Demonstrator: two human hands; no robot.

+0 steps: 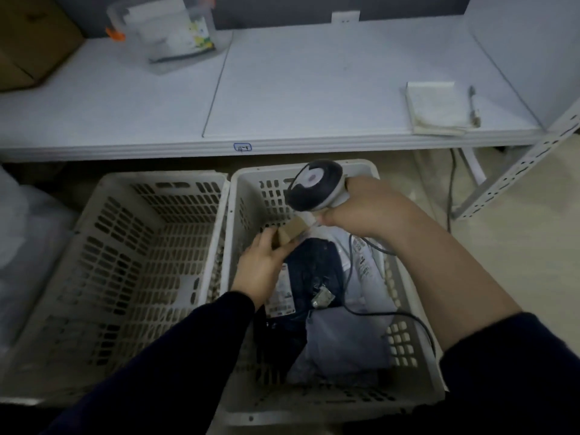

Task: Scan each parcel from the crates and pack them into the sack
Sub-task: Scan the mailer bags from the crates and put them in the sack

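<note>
Two white slatted crates sit on the floor below a table. The left crate [94, 233] holds nothing I can see. The right crate [417, 365] holds a dark blue parcel [314, 271] with a white label, grey bag parcels [345, 340] and a small brown cardboard box [290, 233]. My left hand [260, 268] reaches into the right crate and grips the small box at its left end. My right hand [367, 208] holds a white and black barcode scanner [314, 186] just above the box, head pointing down-left. Its cable [392, 315] trails across the parcels.
A white table [282, 89] runs across the top, with a clear plastic bin [169, 29] at the back left, a cardboard box [28, 42] at far left and a notepad [436, 108] with a pen at right. Translucent sack material [22, 246] lies left of the crates. A metal rack leg [518, 164] stands at right.
</note>
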